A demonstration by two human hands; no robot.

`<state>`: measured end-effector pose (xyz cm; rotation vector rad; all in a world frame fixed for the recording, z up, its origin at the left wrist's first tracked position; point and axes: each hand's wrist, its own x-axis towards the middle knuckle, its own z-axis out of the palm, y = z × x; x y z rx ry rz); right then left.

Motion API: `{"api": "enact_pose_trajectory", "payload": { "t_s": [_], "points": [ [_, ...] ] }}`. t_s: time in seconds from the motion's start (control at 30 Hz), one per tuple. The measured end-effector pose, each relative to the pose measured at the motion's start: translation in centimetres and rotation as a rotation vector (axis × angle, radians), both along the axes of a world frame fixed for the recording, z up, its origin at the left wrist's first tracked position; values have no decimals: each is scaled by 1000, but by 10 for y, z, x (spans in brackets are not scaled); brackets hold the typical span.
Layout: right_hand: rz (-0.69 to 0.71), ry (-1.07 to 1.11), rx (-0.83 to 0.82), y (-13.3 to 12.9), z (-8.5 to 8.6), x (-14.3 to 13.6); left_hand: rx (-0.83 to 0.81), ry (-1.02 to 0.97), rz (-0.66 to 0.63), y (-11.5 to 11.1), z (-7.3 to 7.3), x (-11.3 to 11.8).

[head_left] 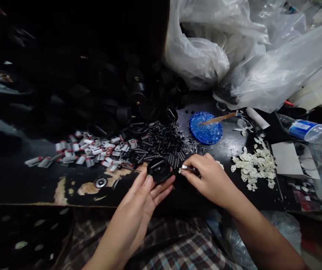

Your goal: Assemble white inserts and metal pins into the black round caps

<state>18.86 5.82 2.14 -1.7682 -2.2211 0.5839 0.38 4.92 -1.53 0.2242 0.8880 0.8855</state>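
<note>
My left hand [149, 189] holds a round black part [158, 170] between thumb and fingers, its hollow side facing up. Just to the right, my right hand [206, 176] is closed around a small dark tool [191, 169] with a shiny tip, and a tiny pale piece shows at that tip. The tip is close to the round part but apart from it. Small springs [175, 159] lie on the table beyond both hands. A blue round lid [206, 128], coated with something glossy, bears a brown stick [218, 119].
Grey-white cylinders with red bands [93, 150] are heaped at left, near a ring-shaped part [101, 182]. Pale flat pieces [253, 165] lie at right, beside a white box [286, 159] and a plastic bottle [307, 129]. Plastic bags [206, 56] and dark round parts [138, 90] stand behind.
</note>
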Motion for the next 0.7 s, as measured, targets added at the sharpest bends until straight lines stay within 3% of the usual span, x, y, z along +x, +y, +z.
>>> {"api": "enact_pose_trajectory", "payload": {
  "t_s": [0.07,0.17,0.33,0.5,0.7],
  "points": [
    [43,158,36,-2,0,-5,-12,-71,-3,2,1,1],
    [65,229,71,-5,-2,-13,0,-98,31,4,2,1],
    [10,207,210,-9,-7,-22,-2,-75,48,5,4,-1],
    [123,232,343,-13,-8,-24,-12,63,44,3,-1,0],
    [187,166,364,-13,-2,-23,34,156,-19,-4,-4,0]
  ]
}}
